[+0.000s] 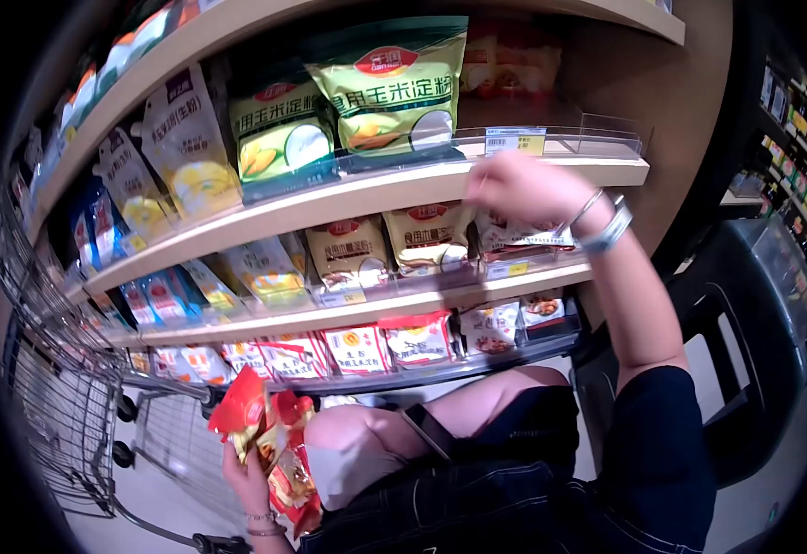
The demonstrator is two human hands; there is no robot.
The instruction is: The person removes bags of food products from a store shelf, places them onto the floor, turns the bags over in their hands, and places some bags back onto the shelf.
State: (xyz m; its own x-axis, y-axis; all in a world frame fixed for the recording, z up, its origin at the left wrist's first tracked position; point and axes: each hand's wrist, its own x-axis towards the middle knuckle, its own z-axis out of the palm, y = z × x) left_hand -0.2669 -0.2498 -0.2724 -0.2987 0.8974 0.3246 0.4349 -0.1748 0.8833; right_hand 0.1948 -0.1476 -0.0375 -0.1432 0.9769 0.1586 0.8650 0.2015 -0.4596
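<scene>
My left hand (pixel 244 473) grips red and yellow food packets (pixel 290 471) low beside my knee, with one red packet (pixel 240 404) standing up above the fingers. The packets overlap, so their exact number is hard to make out. My right hand (pixel 531 192) is raised in front of the middle shelf edge (pixel 597 173), just below a price tag (pixel 514 141). Its fingers are curled together and slightly blurred; no object shows in them. Closest below it are a white bag (pixel 525 233) and a brown starch bag (pixel 429 242). A large green starch bag (pixel 392 88) stands above, to its left.
Red packets (pixel 511 65) sit deep on the upper shelf. Several red and white bags (pixel 359 351) line the bottom shelf. A wire shopping cart (pixel 62 406) stands at the left. To my right is a dark plastic cart or basket (pixel 772 277).
</scene>
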